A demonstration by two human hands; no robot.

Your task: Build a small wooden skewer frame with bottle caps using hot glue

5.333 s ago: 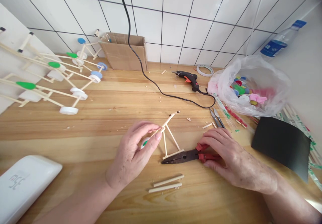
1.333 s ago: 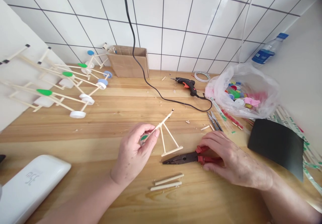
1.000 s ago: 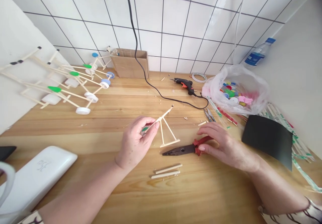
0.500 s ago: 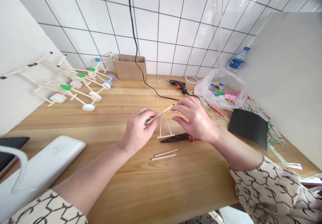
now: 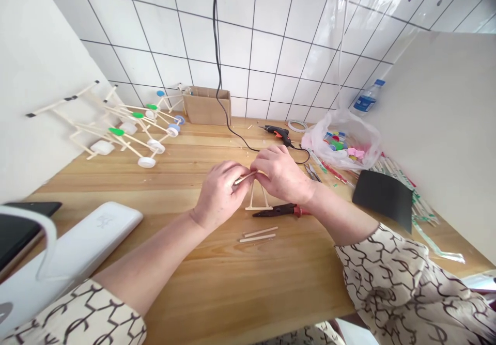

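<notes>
Between my two hands is a small frame of thin wooden sticks point(image 5: 259, 208), with a triangular part hanging below. My left hand point(image 5: 220, 195) is closed, thumb and fingers pinching the upper stick point(image 5: 243, 178). My right hand point(image 5: 284, 175) has its fingertips closed around the other end of that upper stick, which they mostly hide. Just under the frame lie long-nosed pliers point(image 5: 279, 210) with red handles, partly behind my right forearm. Closer to me, two loose wooden sticks point(image 5: 258, 238) rest on the table.
A black hot glue gun point(image 5: 279, 134) and its cord lie behind my hands. At left stand several stick models point(image 5: 134, 138) with bottle-cap wheels, beside a cardboard box point(image 5: 207, 108). At right are a plastic bag of caps point(image 5: 370, 133) and a black sheet point(image 5: 383, 195). A white device point(image 5: 93, 247) lies front left.
My right hand has moved left and closed on the far end of the upper stick; before, its fingers were apart beside it. The view has shifted slightly left.
</notes>
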